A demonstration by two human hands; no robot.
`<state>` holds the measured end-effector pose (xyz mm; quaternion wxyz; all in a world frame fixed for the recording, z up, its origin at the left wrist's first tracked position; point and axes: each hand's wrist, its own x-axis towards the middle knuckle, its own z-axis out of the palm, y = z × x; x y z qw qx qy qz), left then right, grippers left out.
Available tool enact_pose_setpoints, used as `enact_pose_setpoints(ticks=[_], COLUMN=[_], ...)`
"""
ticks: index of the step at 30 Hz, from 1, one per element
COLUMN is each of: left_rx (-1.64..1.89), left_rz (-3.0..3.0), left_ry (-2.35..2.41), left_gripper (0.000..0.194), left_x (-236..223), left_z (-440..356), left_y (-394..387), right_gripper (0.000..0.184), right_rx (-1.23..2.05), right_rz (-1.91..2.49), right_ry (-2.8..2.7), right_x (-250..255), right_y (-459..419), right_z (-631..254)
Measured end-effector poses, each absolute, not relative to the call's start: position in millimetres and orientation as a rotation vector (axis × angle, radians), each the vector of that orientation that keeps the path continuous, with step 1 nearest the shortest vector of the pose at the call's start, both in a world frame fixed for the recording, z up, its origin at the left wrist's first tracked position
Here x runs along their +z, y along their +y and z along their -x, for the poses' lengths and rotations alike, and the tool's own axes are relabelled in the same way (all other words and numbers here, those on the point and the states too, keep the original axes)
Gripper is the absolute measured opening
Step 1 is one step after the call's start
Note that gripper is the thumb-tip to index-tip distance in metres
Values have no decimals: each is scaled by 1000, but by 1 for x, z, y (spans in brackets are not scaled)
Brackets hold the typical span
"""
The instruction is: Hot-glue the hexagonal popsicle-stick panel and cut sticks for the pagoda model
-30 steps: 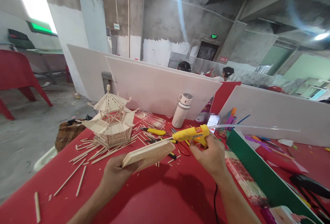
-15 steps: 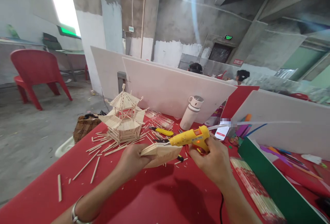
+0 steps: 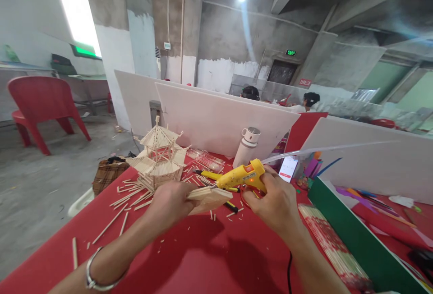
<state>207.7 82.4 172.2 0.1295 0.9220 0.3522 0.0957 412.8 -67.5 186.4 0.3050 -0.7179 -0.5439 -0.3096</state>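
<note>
My left hand is closed on a flat, angular wooden panel that looks built of pale sticks, held above the red table. My right hand grips a yellow glue gun with a small orange light lit and a clear glue stick jutting from its back. The gun's nozzle points left and meets the panel's upper edge. Behind my left hand stands a tiered stick pagoda. A yellow cutter knife lies behind the panel, and a black-and-yellow tool handle shows just past its right edge.
Loose sticks and scraps lie around the pagoda. A white bottle and a lit phone stand toward the back. To the right are bagged sticks and a green-sided box. White boards edge the red table.
The panel has tipped so its face shows less, and the gun's nozzle has moved along its edge. The whole view has shifted slightly.
</note>
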Motion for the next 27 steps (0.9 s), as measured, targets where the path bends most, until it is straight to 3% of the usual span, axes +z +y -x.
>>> enact_pose_setpoints(ticks=[27], left_rx=[220], left_rz=[-2695], left_ry=[1018], left_gripper=[13], left_x=[178], left_z=[-208], left_y=[82], right_gripper=[16], right_rx=[-998], right_rz=[1896], right_ry=[-1486], right_x=[189], right_y=[-70], right_z=[-413])
